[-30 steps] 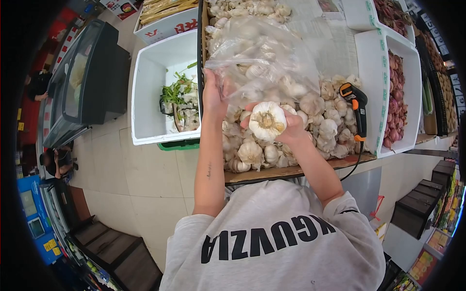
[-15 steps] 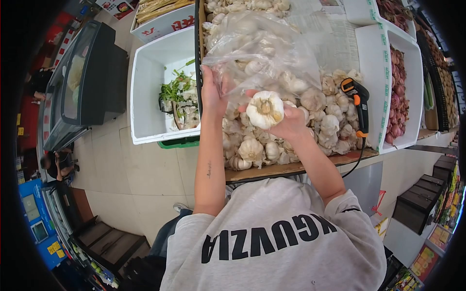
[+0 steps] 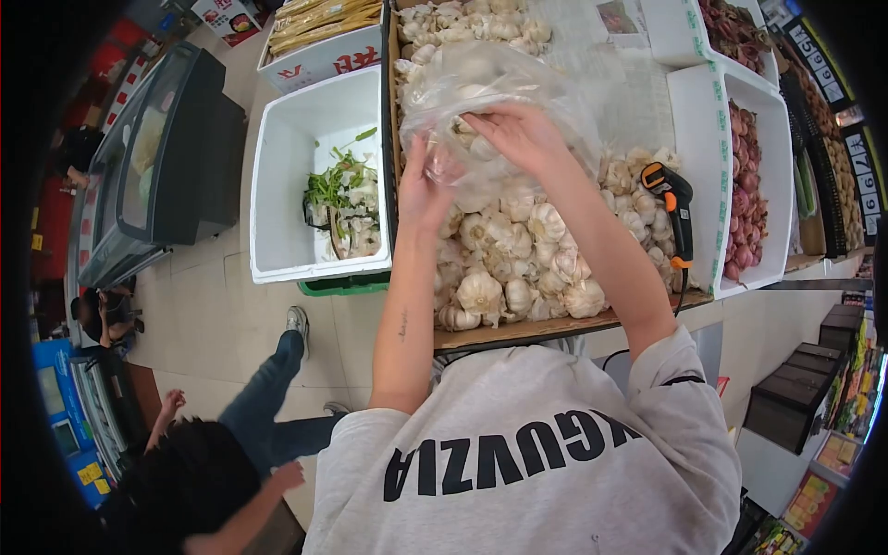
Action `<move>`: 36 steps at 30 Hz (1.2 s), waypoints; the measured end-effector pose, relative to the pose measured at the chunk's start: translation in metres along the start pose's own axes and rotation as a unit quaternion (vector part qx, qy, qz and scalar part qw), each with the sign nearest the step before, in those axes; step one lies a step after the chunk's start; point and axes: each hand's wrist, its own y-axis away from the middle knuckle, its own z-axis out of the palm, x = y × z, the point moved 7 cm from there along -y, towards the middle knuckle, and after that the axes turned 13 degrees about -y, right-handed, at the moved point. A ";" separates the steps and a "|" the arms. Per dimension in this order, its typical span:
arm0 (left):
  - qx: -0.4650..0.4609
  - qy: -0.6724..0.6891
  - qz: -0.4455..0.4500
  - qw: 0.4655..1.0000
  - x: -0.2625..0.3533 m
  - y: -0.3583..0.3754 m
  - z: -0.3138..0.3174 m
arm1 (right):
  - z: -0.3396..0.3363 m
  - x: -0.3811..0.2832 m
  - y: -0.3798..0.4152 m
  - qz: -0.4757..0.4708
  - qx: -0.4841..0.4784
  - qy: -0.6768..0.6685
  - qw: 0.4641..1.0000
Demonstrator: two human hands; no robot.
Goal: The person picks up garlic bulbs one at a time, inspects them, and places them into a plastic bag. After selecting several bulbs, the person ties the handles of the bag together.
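Observation:
My left hand (image 3: pixel 425 192) is closed on the near left edge of a clear plastic bag (image 3: pixel 564 102), which spreads over the garlic pile. My right hand (image 3: pixel 521 137) reaches to the bag's mouth, its fingers around a garlic bulb (image 3: pixel 460 129) that is partly covered by the fingers and the film. How firmly they grip the bulb is hard to see. Beneath both forearms lie many loose garlic bulbs (image 3: pixel 481 292) in a shallow cardboard-edged display.
A white foam box (image 3: pixel 268 203) with green trimmings stands left of the garlic. On the right are an orange-and-black handheld scanner (image 3: pixel 680 208) with a cable and a foam box of shallots (image 3: pixel 746 190). Another person (image 3: pixel 199 481) walks at the lower left.
My right hand has carried the garlic bulb up and left to the bag's mouth. My left hand still holds the bag. A passer-by has come into view at the lower left.

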 end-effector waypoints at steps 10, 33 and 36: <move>-0.188 0.100 0.025 0.977 0.011 0.009 0.012 | 0.026 0.001 -0.044 -0.058 -0.204 0.249 0.945; -0.161 -0.034 0.082 0.983 0.032 0.012 0.001 | -0.010 0.011 0.117 -0.027 -0.054 0.831 0.553; -0.152 -0.058 0.057 0.985 0.025 0.012 0.004 | -0.008 0.023 0.119 -0.107 -0.128 0.846 0.506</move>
